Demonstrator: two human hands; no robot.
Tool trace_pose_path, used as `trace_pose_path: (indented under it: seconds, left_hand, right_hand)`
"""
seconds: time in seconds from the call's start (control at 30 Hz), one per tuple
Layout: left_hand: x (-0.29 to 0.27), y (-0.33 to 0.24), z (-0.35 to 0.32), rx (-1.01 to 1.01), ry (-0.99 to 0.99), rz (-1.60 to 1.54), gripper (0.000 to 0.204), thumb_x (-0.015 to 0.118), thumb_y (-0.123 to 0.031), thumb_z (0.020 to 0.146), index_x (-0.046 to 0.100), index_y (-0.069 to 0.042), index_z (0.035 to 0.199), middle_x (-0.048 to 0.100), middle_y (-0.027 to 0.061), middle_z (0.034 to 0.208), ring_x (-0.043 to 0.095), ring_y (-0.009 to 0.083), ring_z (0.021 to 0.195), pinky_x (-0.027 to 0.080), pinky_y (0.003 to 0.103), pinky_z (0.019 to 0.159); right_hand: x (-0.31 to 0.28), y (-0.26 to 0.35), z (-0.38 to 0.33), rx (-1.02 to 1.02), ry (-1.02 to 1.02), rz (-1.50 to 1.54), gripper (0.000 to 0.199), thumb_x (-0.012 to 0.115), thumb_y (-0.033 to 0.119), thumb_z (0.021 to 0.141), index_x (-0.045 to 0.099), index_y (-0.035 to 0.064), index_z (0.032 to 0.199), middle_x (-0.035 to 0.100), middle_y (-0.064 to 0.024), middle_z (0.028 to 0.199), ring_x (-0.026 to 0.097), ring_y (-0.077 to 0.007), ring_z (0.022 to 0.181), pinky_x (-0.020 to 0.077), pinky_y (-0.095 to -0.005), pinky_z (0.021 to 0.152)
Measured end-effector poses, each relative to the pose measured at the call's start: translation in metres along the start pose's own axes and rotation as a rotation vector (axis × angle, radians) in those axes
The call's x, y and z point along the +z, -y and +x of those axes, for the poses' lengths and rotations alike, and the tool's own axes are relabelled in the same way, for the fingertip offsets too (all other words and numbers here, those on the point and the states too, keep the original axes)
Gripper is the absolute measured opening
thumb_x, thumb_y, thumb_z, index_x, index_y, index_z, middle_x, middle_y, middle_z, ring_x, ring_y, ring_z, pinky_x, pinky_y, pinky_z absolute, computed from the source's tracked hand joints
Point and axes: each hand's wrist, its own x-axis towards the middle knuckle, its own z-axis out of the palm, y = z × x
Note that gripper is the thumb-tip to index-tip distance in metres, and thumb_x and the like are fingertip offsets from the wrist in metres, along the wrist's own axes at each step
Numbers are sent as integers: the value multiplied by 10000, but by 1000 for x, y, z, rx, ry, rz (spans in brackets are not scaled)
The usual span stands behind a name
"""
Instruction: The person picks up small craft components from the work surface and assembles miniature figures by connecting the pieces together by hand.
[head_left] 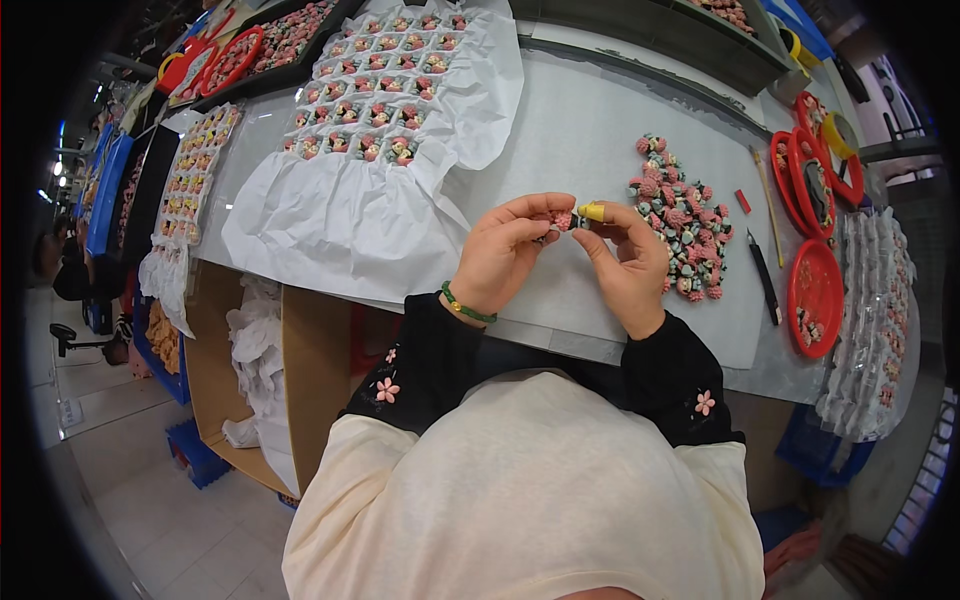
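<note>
Small pink flower point(563, 220) pinched between left hand point(500, 255) fingers; right hand point(625, 265) fingers clamped on its yellow-tipped end.

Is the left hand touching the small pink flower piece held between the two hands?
Touching. The head view shows the left hand with fingertips pinched on the small pink flower piece, no gap visible; the right hand meets it too.

At the centre of the frame, the left hand point(500, 250) and the right hand point(628, 268) meet above the grey desk point(590, 130), fingers point(535, 212) pinching a small pink flower-shaped ornament point(563, 220). The right forefinger wears a yellow fingertip cap point(594, 212). A heap of pink and pale-blue ornaments point(680, 215) lies just right. White tissue paper with rows of ornaments point(370, 110) fills the upper left. Red round trays point(815, 295) sit at right.
</note>
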Motion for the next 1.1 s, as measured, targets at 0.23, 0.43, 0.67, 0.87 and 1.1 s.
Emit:
trace_pose_path:
  seconds: [0.23,0.43,0.67,0.87,1.1]
  left_hand:
    - [11,-6,-1,169,-118,260,291,484,4,853,508,52,1139,543,135,1133,543,173,985,406,277,916]
    - [12,-1,-2,199,-113,463,284,548,-8,837,546,39,1118,606,94,1000,568,131,907,467,250,813]
    - [16,10,-11,353,-32,740,376,576,1,813,497,41,1178,578,87,1025,560,120,886,451,233,801]
    - [9,-38,-27,496,-102,1023,406,612,-1,775,520,-1,1170,584,69,948,551,103,829,463,238,766]
    - [-126,-182,-45,743,-949,1755,369,641,-105,742,551,22,1077,618,136,812,610,220,700,483,290,666]
  right_hand:
    - [-8,-1,0,-25,79,-57,212,653,-28,754,568,-16,948,573,-71,916,564,-116,804,472,-227,711]
    - [-3,0,2,62,30,67,148,641,-6,775,577,-19,908,578,-64,887,561,-109,750,463,-209,680]
    - [2,0,-3,156,-13,151,101,618,-23,783,587,-30,879,573,-63,894,567,-101,729,464,-196,611]
    - [0,6,-8,135,103,72,195,458,122,917,574,-33,941,564,-77,933,537,-115,757,449,-232,617]
    - [0,5,-8,116,147,73,184,464,118,913,573,-24,957,566,-76,918,529,-112,742,425,-224,603]
